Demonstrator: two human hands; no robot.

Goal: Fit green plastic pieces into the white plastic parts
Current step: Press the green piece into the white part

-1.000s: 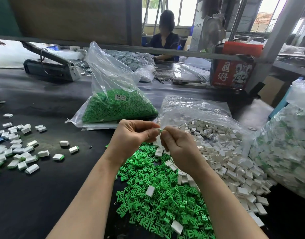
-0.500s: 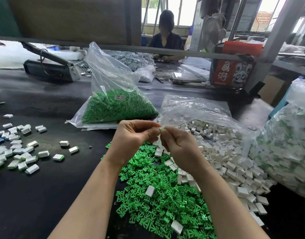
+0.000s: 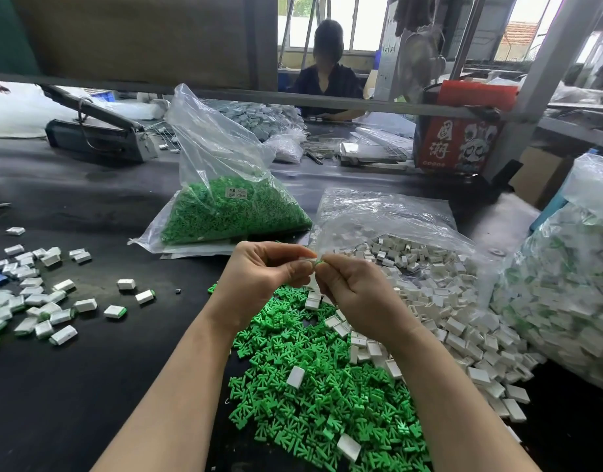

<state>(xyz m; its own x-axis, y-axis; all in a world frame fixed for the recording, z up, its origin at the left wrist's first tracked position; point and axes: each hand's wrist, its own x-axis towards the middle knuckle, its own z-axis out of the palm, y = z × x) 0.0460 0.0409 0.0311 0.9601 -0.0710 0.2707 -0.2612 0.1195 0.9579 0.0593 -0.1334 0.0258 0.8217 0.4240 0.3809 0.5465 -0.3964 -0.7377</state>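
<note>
Fingertips met at the middle of the view, above the far edge of the loose green pieces [image 3: 327, 379] heaped on the black table [image 3: 72, 386]. My left hand [image 3: 262, 277] had thumb and forefinger curled and pressed together on a small white part [image 3: 312, 261], only its end showing past the fingertips. My right hand [image 3: 356, 291] pinched a green piece [image 3: 320, 263], of which just a sliver peeked out between the curled fingers. The two bits touched, green lying directly to the right of white, so the joint ran roughly level from one hand to the other. I could not tell how far the green piece had entered, nor which way its prongs faced; the fingers hid that.

I judged the fit to be midway: the next push had to travel leftward along that shared line, the right hand driving while the left braced. Any tilt between the two would likely jam the insert.

Supply lay close. The white parts pile [image 3: 446, 301] spilled from a clear bag just right of my right wrist, and the green heap sat beneath both forearms. Finished pieces [image 3: 38, 301] lay scattered well off to the left, so the left hand was the nearer one for dropping the assembled part there. A bag of green pieces [image 3: 232, 212] stood beyond my hands.
</note>
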